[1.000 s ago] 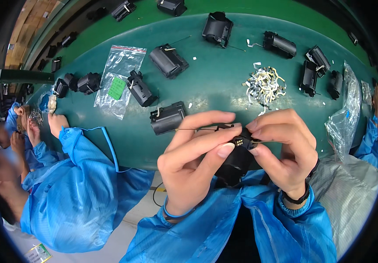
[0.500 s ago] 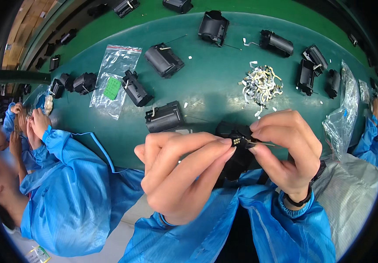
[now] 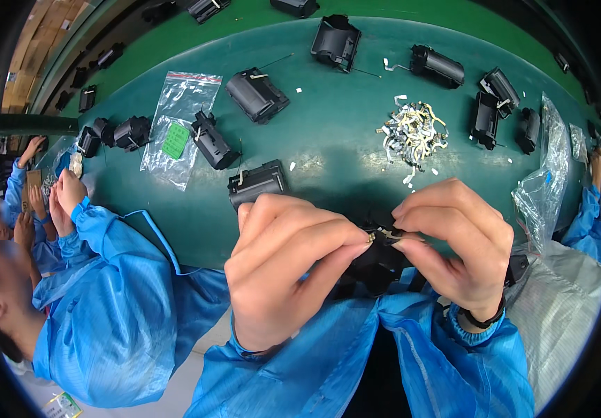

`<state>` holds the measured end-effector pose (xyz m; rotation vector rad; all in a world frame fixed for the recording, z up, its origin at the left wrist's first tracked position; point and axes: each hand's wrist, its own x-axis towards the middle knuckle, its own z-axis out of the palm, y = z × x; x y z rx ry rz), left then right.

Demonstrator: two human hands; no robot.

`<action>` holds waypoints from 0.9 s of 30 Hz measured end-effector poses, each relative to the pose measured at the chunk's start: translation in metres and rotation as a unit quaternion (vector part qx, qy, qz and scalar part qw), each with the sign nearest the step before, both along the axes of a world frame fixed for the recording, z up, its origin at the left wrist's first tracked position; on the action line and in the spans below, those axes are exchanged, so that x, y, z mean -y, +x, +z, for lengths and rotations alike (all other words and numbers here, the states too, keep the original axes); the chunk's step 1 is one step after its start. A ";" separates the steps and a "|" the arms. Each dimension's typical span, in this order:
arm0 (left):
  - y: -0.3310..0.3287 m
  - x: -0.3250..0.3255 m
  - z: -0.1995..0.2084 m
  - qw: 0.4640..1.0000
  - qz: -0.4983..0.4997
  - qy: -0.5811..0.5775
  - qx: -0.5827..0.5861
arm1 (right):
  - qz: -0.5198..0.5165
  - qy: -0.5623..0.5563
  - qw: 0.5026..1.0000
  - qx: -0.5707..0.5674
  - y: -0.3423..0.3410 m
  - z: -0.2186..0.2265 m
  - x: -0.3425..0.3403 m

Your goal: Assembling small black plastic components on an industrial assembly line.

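Observation:
My left hand (image 3: 290,265) pinches a small flex cable (image 3: 371,238) between thumb and forefinger, its gold contacts showing at the fingertips. Just to its right, my right hand (image 3: 457,244) has thumb and fingers closed on a small black part (image 3: 395,235), with a thin pale strip by it. Both sets of fingertips nearly meet. Under them is a black plastic housing (image 3: 374,268), partly hidden by my hands and hard to make out against my dark clothing.
A heap of white and yellowish flex cables (image 3: 415,136) lies on the green table (image 3: 335,139). Several black housings stand around, one (image 3: 259,182) close beyond my left hand. Clear plastic bags (image 3: 182,125) lie at left and right. A person in blue (image 3: 105,299) sits at my left.
The black housing has sunk lower between my hands and is more hidden. My left hand has turned slightly, and the gold contacts show less. My right fingers have shifted slightly left.

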<state>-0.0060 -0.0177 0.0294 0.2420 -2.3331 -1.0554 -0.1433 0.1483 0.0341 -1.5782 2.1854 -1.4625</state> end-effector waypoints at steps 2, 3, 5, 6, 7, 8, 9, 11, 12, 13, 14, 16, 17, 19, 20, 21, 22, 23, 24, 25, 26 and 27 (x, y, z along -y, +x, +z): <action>0.000 0.002 -0.003 1.000 -0.015 0.021 -0.008 | 0.001 -0.002 1.000 0.006 0.000 0.001 0.001; -0.001 0.003 -0.004 0.999 -0.022 0.032 -0.023 | 0.002 -0.004 1.000 0.011 -0.001 0.001 0.001; -0.002 0.004 -0.006 0.998 -0.030 0.044 -0.037 | 0.005 -0.003 1.000 0.019 -0.001 0.003 0.001; -0.002 0.006 -0.007 0.996 -0.039 0.062 -0.048 | 0.007 -0.003 1.000 0.026 -0.001 0.003 0.001; -0.002 0.007 -0.007 0.994 -0.049 0.080 -0.058 | 0.008 -0.003 1.000 0.026 -0.001 0.004 0.001; -0.001 0.007 -0.009 0.994 -0.048 0.080 -0.059 | 0.003 -0.007 0.999 0.033 0.000 0.005 0.001; -0.001 0.006 -0.010 0.991 -0.051 0.104 -0.063 | 0.000 -0.012 0.999 0.039 0.001 0.006 0.002; -0.001 0.004 -0.011 0.988 -0.053 0.127 -0.068 | -0.004 -0.017 0.999 0.029 0.001 0.005 0.003; -0.001 0.003 -0.011 0.991 -0.043 0.095 -0.080 | -0.008 -0.022 1.000 0.019 0.001 0.004 0.003; -0.001 0.001 -0.011 0.993 -0.034 0.064 -0.091 | -0.008 -0.022 1.000 0.017 0.001 0.004 0.003; -0.001 -0.002 -0.009 0.993 -0.034 0.063 -0.093 | -0.008 -0.026 1.000 0.007 0.001 0.004 0.002; 0.002 -0.009 -0.007 0.990 -0.011 0.116 -0.081 | -0.006 -0.030 1.000 -0.005 0.001 0.004 0.002; 0.002 -0.012 -0.007 0.990 -0.011 0.115 -0.083 | -0.001 -0.037 0.999 -0.016 0.000 0.003 0.001; 0.002 -0.016 -0.008 0.963 0.013 0.261 -0.063 | 0.005 -0.044 0.999 -0.025 0.000 0.003 0.001; 0.004 -0.017 -0.007 0.963 0.014 0.260 -0.063 | 0.006 -0.050 0.998 -0.039 0.000 0.002 0.001; 0.005 -0.019 -0.005 0.959 0.018 0.279 -0.049 | 0.006 -0.055 0.997 -0.053 0.001 0.001 0.001; 0.006 -0.020 -0.003 0.954 0.023 0.297 -0.035 | 0.007 -0.055 0.997 -0.053 0.001 0.001 0.001; 0.005 -0.020 -0.004 0.954 0.024 0.297 -0.035 | 0.005 -0.060 0.996 -0.062 0.001 0.000 0.001; 0.005 -0.020 -0.004 0.956 0.021 0.292 -0.032 | 0.003 -0.064 0.995 -0.071 0.001 -0.001 0.001; 0.004 -0.020 -0.004 0.957 0.019 0.287 -0.030 | 0.004 -0.064 0.995 -0.071 0.002 -0.002 0.001; 0.005 -0.020 -0.005 0.957 0.020 0.287 -0.030 | -0.002 -0.070 0.993 -0.091 0.003 -0.003 0.001; 0.005 -0.020 -0.005 0.952 0.016 0.305 -0.028 | -0.007 -0.076 0.991 -0.110 0.003 -0.004 0.001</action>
